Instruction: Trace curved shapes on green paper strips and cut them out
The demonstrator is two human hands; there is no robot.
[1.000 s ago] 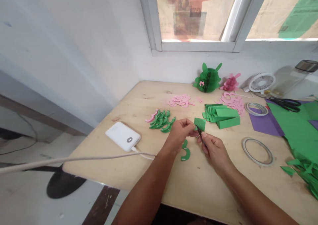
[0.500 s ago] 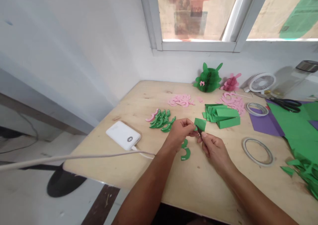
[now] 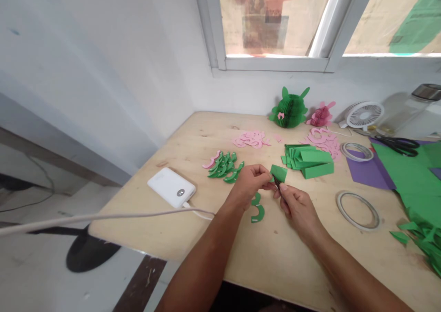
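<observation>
1. Two bare hands come close together over the wooden table [image 3: 299, 270]; the left hand [image 3: 253, 183] pinches a small green paper [image 3: 279, 172] between thumb and fingers.
2. Closed firmly around a slim dark tool [image 3: 277, 183], the right hand [image 3: 298, 206] has its tip at the paper (too small to tell exactly what kind of tool).
3. That paper shows just beyond the fingertips, near some folded green strips [image 3: 317, 160].
4. Nearer the table's front edge, beside the left wrist, lies a curvy green cutout [image 3: 258, 214].

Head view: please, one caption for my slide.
Left hand holds green paper, right hand holds a dark tool against it, above a wooden table.
</observation>
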